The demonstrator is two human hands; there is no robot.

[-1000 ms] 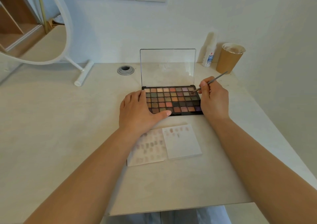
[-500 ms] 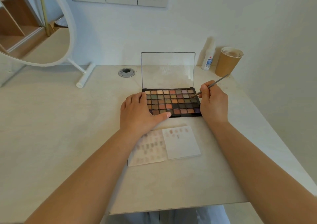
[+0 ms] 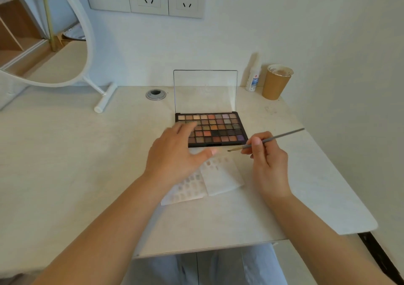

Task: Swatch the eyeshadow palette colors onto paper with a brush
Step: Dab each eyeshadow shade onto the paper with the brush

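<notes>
Pinching the brush (image 3: 265, 141), the right hand (image 3: 267, 164) aims at the paper (image 3: 223, 175); left hand (image 3: 175, 155), fingers (image 3: 182, 129) relaxed and blurred, hovers nearby and could smear swatches.

My left hand (image 3: 175, 155) hangs palm down with the fingers straight and loosely spread, the thumb stuck out to the right — it is blurred, so I cannot tell whether it touches anything beneath it. My right hand (image 3: 267, 164) sits a little lower and to the right, its fingers curled and its thumb and forefinger pinching the thin brush (image 3: 265, 141) near the bristle end, the handle slanting up and away to the right. Both forearms are bare and reach forward from the bottom corners, converging toward the middle — the hands near each other but apart.
</notes>
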